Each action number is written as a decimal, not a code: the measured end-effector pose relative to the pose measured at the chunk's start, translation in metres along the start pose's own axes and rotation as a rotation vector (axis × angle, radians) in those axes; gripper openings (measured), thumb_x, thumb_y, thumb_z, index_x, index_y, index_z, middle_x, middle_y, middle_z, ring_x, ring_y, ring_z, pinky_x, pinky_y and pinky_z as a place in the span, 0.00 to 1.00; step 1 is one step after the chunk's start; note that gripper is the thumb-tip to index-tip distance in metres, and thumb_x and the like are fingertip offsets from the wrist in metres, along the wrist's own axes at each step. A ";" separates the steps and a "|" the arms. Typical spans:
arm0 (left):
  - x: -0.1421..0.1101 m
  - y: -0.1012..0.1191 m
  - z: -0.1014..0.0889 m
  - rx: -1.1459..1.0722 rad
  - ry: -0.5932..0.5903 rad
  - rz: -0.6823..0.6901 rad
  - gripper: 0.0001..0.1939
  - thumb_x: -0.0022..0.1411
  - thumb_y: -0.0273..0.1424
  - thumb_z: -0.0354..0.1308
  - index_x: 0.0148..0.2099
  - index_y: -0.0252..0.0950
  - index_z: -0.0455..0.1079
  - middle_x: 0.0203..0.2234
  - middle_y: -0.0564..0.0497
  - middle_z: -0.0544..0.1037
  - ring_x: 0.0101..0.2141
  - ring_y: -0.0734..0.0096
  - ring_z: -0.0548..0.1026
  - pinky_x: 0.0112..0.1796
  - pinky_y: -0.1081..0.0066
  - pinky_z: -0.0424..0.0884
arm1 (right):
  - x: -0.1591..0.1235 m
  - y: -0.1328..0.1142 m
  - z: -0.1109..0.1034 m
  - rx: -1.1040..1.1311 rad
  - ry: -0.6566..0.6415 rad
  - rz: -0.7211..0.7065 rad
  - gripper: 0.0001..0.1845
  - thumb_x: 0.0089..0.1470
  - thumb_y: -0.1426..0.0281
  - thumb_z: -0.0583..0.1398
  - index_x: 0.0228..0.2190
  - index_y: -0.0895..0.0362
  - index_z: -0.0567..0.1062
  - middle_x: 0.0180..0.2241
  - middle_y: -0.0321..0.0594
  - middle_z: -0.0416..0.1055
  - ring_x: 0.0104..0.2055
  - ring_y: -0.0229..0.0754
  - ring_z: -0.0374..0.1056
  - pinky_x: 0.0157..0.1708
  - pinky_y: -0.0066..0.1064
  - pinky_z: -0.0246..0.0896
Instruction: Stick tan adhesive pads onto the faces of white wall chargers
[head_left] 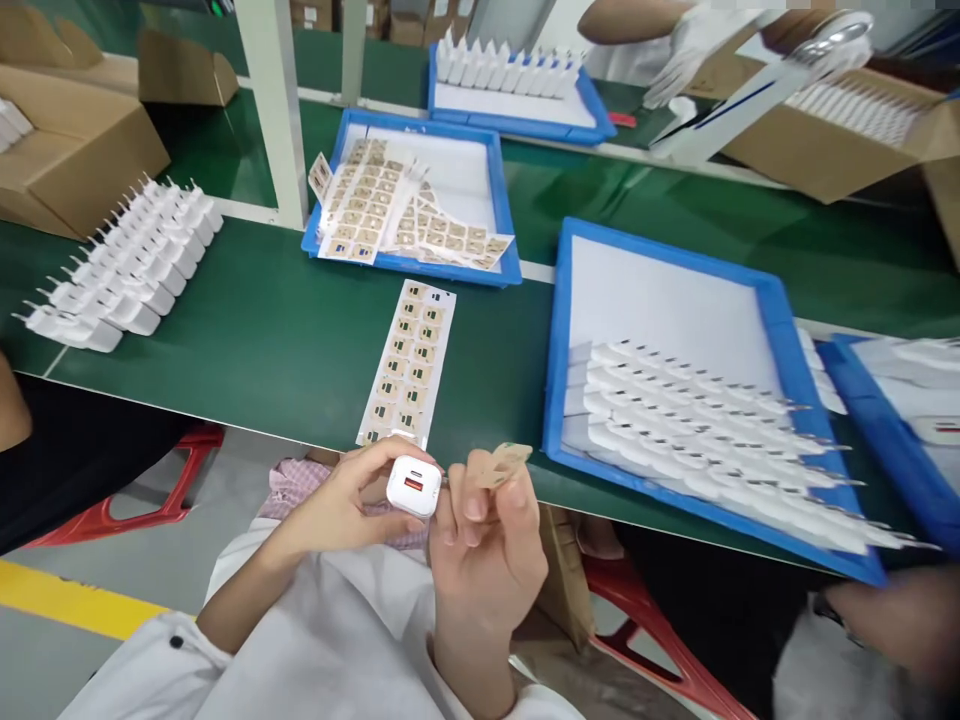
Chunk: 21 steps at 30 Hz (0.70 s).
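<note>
Closed around a white charger (414, 488), my left hand (341, 505) holds it with its port face, a dark slot and a red-orange one, turned up toward me. Just to its right, my right hand (491, 535) pinches a small tan sticker (504, 464) between thumb and fingers. The sticker is apart from the charger's port face. Beyond my hands, a white sheet of tan stickers (409, 360) with dark cut-outs lies on the green bench (285, 340), its near end close to my left fingers.
Rows of white chargers (142, 260) stand at left. Blue trays hold sticker sheets (420, 215) and more chargers (697, 430). Cardboard boxes (82, 140) and a white post (274, 110) stand behind. Across the bench are a co-worker's gloved hands (682, 55); another person's arm (892, 620) is at right.
</note>
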<state>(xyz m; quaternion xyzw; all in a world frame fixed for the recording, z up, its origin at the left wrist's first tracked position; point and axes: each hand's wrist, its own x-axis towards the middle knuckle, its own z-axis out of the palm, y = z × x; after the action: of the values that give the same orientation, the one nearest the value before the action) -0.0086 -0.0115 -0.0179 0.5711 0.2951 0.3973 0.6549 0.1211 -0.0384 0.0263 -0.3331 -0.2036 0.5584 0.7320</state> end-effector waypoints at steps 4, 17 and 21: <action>0.002 0.011 -0.005 0.259 -0.095 0.031 0.20 0.62 0.26 0.63 0.55 0.42 0.67 0.47 0.50 0.76 0.47 0.66 0.76 0.47 0.70 0.70 | -0.006 -0.009 -0.004 -0.007 -0.041 -0.037 0.12 0.60 0.65 0.66 0.26 0.54 0.73 0.20 0.27 0.63 0.17 0.29 0.49 0.16 0.19 0.54; 0.004 -0.002 -0.006 0.394 -0.140 0.177 0.20 0.58 0.20 0.60 0.52 0.41 0.68 0.43 0.48 0.77 0.43 0.63 0.77 0.44 0.67 0.74 | 0.015 0.003 -0.015 -0.217 0.114 -0.178 0.17 0.53 0.61 0.71 0.22 0.53 0.71 0.20 0.28 0.64 0.24 0.34 0.60 0.36 0.32 0.66; 0.010 0.000 -0.007 0.310 -0.038 0.353 0.17 0.64 0.25 0.63 0.54 0.41 0.70 0.47 0.45 0.78 0.50 0.61 0.76 0.49 0.63 0.73 | -0.003 -0.001 -0.012 -0.287 0.098 -0.139 0.19 0.51 0.61 0.71 0.20 0.53 0.69 0.20 0.30 0.59 0.24 0.36 0.57 0.30 0.30 0.61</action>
<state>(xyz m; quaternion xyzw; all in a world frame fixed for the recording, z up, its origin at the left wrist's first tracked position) -0.0096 0.0007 -0.0184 0.7151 0.2357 0.4446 0.4851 0.1288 -0.0448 0.0193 -0.4464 -0.2678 0.4545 0.7228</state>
